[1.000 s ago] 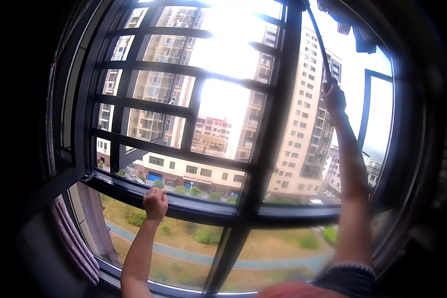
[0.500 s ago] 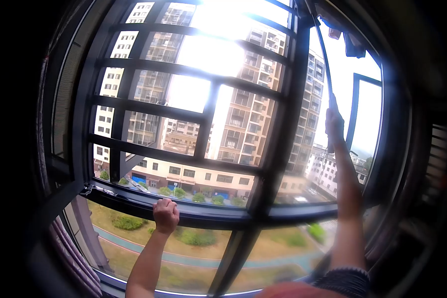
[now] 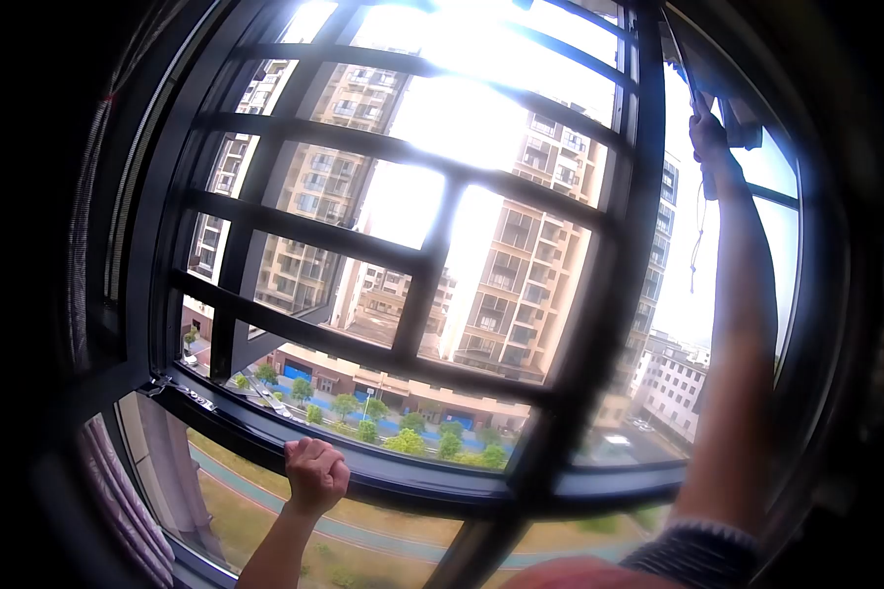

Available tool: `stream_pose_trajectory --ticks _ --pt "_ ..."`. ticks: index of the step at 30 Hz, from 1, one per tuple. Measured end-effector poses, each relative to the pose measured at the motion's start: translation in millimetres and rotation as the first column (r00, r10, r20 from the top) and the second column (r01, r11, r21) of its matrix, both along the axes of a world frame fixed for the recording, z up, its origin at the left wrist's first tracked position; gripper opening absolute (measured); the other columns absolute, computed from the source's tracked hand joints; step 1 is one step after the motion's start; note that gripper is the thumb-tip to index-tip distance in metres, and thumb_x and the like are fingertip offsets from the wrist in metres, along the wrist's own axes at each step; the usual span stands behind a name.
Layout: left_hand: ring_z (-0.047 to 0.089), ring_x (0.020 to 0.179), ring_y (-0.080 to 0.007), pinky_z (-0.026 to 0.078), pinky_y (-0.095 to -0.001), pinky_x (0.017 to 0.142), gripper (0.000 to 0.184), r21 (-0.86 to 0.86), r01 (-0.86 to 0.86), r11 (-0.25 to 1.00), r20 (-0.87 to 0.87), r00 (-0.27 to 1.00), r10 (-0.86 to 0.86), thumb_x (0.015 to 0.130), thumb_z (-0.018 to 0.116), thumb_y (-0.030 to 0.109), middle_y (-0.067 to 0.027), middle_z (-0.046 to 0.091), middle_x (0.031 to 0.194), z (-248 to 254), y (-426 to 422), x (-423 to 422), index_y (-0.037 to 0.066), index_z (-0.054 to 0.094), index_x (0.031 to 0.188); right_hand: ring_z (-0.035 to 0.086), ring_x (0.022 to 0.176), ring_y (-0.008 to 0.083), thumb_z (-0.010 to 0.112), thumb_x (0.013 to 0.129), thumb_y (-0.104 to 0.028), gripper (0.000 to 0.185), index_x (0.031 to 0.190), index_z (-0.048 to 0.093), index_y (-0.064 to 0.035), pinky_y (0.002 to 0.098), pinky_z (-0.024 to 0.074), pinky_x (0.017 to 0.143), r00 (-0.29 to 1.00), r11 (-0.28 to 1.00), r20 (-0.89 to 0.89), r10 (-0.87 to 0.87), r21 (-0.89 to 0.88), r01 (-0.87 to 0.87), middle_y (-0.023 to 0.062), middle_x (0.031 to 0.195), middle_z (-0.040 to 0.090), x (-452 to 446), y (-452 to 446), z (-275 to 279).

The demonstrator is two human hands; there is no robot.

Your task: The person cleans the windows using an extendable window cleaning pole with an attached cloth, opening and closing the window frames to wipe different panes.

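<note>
My left hand is closed over the dark horizontal window rail, its fingers curled on the rail's inner edge. High at the right, my right hand is wrapped round the handle of a thin dark pole, with the arm stretched up. The pole runs up and slightly left to the top of the window. A cord with a loop dangles below the handle. The pole's far end is not clear against the dark top edge.
Dark bars cross the window on the left. A window stay lies at the frame's lower left corner. A patterned curtain hangs at the lower left. Tall buildings and a grassy strip stand outside.
My right hand has moved up and to the right with the pole, and the dangling cord now shows. My left hand stays at the rail. The view has shifted.
</note>
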State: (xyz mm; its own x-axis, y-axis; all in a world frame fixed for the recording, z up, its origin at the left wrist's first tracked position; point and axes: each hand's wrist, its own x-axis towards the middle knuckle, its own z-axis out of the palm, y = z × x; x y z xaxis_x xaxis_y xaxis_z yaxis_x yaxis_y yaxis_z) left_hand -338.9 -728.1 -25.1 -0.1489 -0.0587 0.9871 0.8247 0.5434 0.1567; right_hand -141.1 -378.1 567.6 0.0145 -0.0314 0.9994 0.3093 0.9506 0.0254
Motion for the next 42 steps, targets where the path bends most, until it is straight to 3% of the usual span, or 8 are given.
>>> stream_pose_trajectory --ticks 2,17,22,26,29,31,35,42 --pt "0.048 0.062 -0.0216 0.033 -0.0344 0.064 0.006 0.035 -0.010 0.999 0.019 1.000 0.009 0.057 0.051 0.005 -0.0023 0.050 0.061 3 3 2 0.010 0.052 0.055 0.046 0.034 0.0162 0.029 0.084 -0.009 0.054 0.137 0.023 -0.0182 0.0289 0.0427 0.034 0.992 0.991 0.000 0.126 0.053 -0.125 0.0137 0.059 0.055 -6 14 39" --pt "0.045 0.063 -0.0244 0.033 -0.0366 0.062 0.004 0.045 -0.130 0.990 0.046 0.991 0.128 0.060 0.046 0.005 -0.0059 0.047 0.066 -2 12 -5 0.008 0.047 0.060 0.040 0.037 0.0081 0.035 0.091 -0.013 0.046 0.136 0.027 -0.0227 0.0220 0.0372 0.033 1.000 0.996 0.017 0.015 0.085 -0.016 0.0075 0.062 0.049 10 48 25" --pt "0.047 0.065 -0.0242 0.033 -0.0361 0.064 0.005 0.049 -0.061 0.997 0.030 0.998 0.060 0.061 0.047 0.003 -0.0060 0.048 0.067 -2 8 -2 0.008 0.048 0.062 0.058 0.050 0.0125 0.041 0.091 -0.012 0.053 0.138 0.017 -0.0130 0.0209 0.0484 0.042 0.986 0.908 -0.009 -0.168 0.388 0.158 0.0146 0.108 0.058 16 100 -97" --pt "0.048 0.065 -0.0236 0.034 -0.0348 0.066 0.006 0.063 0.036 0.997 0.086 0.995 -0.041 0.061 0.049 0.002 -0.0055 0.048 0.066 2 1 1 0.007 0.051 0.063 0.050 0.041 0.0183 0.039 0.091 -0.011 0.048 0.136 0.022 -0.0119 0.0335 0.0380 0.039 0.994 0.991 0.102 -0.044 0.132 0.031 0.0129 0.055 0.051 31 82 -262" --pt "0.048 0.066 -0.0239 0.035 -0.0344 0.067 0.006 0.082 0.105 0.991 0.084 0.990 -0.112 0.061 0.051 0.001 -0.0060 0.049 0.066 3 -1 2 0.006 0.053 0.063 0.044 0.042 0.0201 0.040 0.091 -0.016 0.025 0.112 0.047 -0.0042 0.0357 0.0348 0.041 0.986 0.992 0.167 0.029 -0.127 -0.008 0.0112 0.052 0.044 55 45 -388" --pt "0.048 0.066 -0.0238 0.035 -0.0343 0.067 0.006 0.087 0.129 0.988 0.074 0.988 -0.135 0.061 0.051 0.001 -0.0057 0.049 0.066 3 -4 2 0.007 0.052 0.062 0.053 0.047 0.0326 0.044 0.086 -0.006 0.062 0.138 0.011 -0.0096 0.0373 0.0398 0.041 0.939 0.991 0.344 0.003 -0.129 0.044 0.0223 0.070 0.056 75 61 -493" --pt "0.049 0.066 -0.0232 0.035 -0.0339 0.065 0.005 0.082 0.148 0.986 0.093 0.984 -0.155 0.061 0.052 0.002 -0.0052 0.049 0.065 7 -7 6 0.007 0.052 0.061 0.057 0.054 0.0337 0.047 0.082 -0.004 0.066 0.138 0.012 -0.0049 0.0378 0.0418 0.043 0.904 0.981 0.429 -0.008 -0.171 0.090 0.0241 0.078 0.059 123 -10 -637" --pt "0.050 0.070 -0.0230 0.036 -0.0357 0.068 0.004 0.028 0.055 0.998 0.160 0.985 -0.059 0.061 0.056 0.005 -0.0050 0.050 0.067 3 -1 5 0.009 0.056 0.060 0.054 0.052 0.0347 0.045 0.085 -0.008 0.063 0.139 0.012 -0.0117 0.0415 0.0390 0.042 0.953 0.987 0.303 -0.028 -0.144 0.075 0.0194 0.064 0.055 87 23 -520"
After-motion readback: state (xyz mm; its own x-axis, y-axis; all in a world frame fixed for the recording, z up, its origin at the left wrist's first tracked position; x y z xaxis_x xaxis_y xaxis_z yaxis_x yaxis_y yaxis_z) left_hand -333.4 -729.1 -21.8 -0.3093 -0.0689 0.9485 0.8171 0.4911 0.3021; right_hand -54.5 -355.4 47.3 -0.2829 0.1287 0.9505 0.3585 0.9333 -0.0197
